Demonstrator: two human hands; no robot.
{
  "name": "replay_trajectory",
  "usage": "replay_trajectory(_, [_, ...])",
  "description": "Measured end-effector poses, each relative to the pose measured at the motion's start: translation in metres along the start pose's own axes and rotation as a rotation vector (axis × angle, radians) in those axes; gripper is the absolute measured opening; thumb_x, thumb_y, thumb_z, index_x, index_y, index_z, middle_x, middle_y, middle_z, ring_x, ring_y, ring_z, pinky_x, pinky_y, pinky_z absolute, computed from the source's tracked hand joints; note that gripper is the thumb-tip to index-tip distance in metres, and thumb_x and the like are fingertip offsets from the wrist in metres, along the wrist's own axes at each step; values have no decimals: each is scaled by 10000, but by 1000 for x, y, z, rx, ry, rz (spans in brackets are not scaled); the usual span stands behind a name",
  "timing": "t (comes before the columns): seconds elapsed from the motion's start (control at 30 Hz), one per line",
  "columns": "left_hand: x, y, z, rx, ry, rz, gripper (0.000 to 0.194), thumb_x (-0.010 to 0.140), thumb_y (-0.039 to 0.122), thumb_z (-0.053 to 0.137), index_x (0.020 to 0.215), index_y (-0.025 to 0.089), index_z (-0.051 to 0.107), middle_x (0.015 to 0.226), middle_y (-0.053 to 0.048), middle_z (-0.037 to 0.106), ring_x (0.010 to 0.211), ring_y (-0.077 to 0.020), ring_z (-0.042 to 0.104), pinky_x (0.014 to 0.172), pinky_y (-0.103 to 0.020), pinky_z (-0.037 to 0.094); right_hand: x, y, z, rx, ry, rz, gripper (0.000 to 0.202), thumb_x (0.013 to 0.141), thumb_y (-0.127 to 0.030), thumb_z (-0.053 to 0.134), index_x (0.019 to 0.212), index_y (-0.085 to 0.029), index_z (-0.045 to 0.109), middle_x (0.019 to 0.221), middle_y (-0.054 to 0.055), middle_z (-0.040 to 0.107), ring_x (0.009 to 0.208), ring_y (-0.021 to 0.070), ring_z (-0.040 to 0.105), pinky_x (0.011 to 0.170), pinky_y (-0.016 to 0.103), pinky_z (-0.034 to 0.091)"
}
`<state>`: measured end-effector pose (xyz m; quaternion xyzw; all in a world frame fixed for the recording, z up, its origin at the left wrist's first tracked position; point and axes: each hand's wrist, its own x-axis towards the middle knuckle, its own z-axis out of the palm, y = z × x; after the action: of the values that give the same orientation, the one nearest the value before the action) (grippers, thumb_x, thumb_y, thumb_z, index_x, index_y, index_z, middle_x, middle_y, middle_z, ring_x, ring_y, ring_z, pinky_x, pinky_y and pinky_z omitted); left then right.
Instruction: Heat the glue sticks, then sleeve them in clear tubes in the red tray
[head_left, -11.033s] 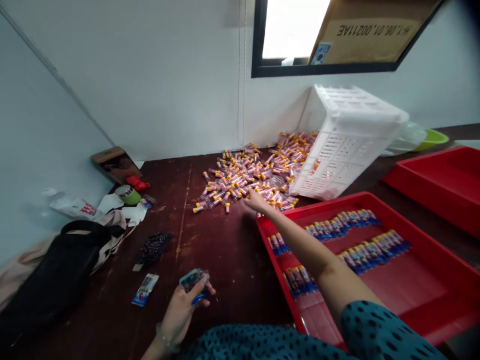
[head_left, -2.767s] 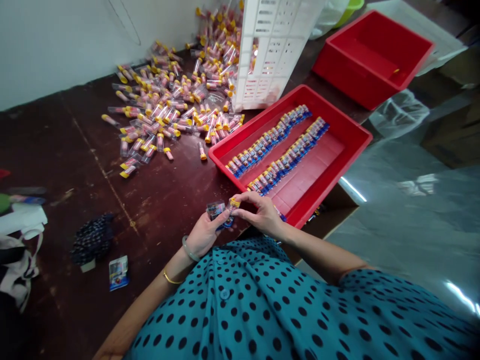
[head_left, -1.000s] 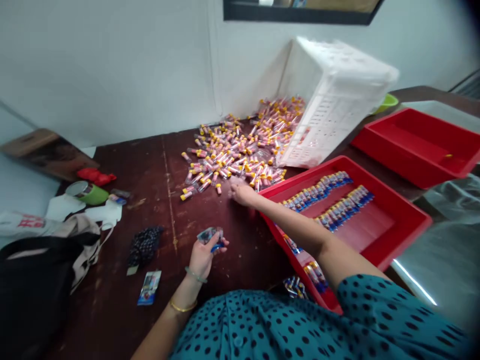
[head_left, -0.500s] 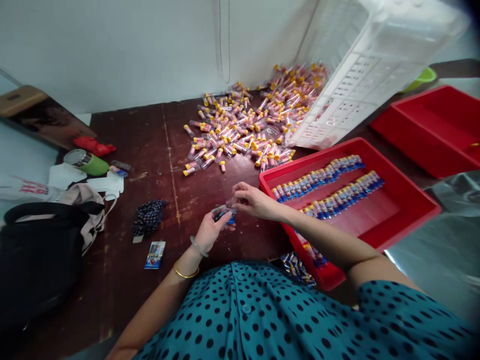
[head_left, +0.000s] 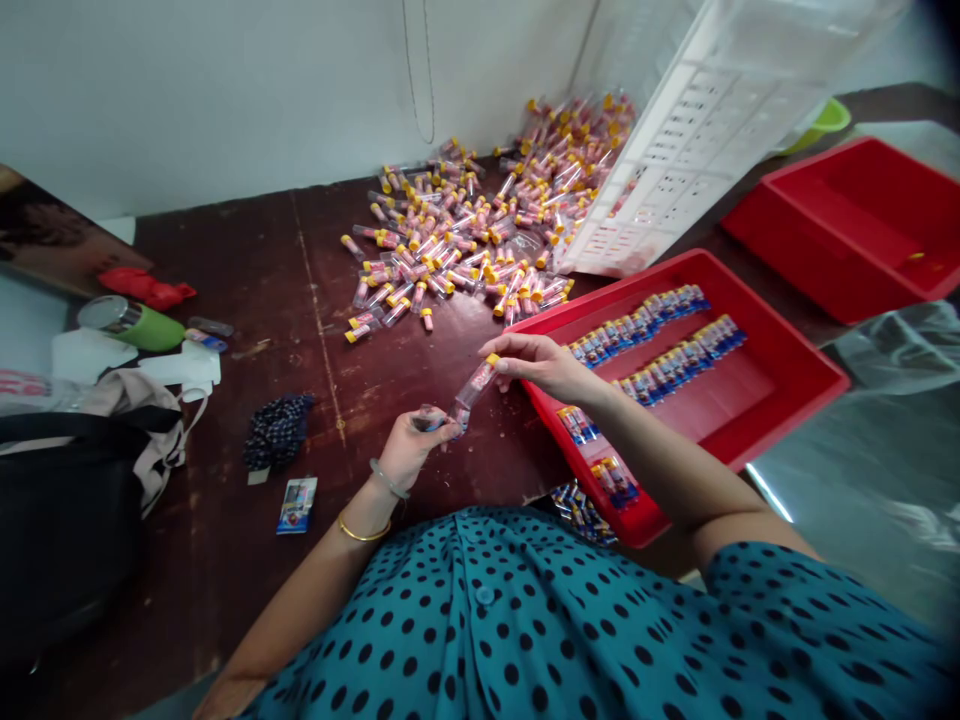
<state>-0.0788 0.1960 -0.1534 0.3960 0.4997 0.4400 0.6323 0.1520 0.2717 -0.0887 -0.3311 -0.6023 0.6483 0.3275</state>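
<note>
Above the dark red table, my right hand is closed, its fingertips pinching the yellow-capped end of a small clear tube with pink contents. The tube slants down to the left, and its lower end meets the fingers of my left hand. That hand is closed on a small plastic packet, partly hidden by the thumb. Behind both hands lies a heap of similar yellow-capped tubes. To the right, a red tray holds rows of blue-bottomed packets.
A white basket stands tilted behind the tray, with another red bin at far right. On the left are a green cup, a black bag, a dark checked cloth and a flat blue-and-white packet.
My hands have moved apart, and the yellow-capped tube now shows between them. The view has shifted slightly, so surroundings appear further up and left.
</note>
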Motion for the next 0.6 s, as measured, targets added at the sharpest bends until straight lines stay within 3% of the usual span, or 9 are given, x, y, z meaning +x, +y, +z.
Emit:
replay_trajectory(0.3, [-5, 12, 13, 53, -141, -26, 233, 604, 322, 865, 674, 150, 724, 688, -6, 646, 649, -129, 575, 659, -259, 481, -14, 5, 2, -152, 2, -19, 257, 854, -318, 677, 1059, -164, 652, 856, 9, 666, 722, 99, 587, 680, 231, 486])
replay_trajectory(0.43, [-9, 4, 26, 76, -116, -85, 357, 702, 397, 796, 938, 135, 744, 810, -45, 711, 693, -160, 626, 706, -296, 526, -31, 18, 12, -300, 184, -90, 182, 856, -325, 677, 939, -168, 635, 888, 20, 656, 748, 113, 577, 730, 258, 487])
replay_trajectory(0.6, [-17, 0, 40, -63, -179, -226, 335, 717, 370, 798, 921, 116, 716, 815, -71, 727, 720, -170, 663, 723, -291, 544, -51, 34, 25, -133, 366, -99, 190, 853, -356, 675, 878, -172, 635, 964, 37, 667, 839, 139, 614, 810, 290, 502])
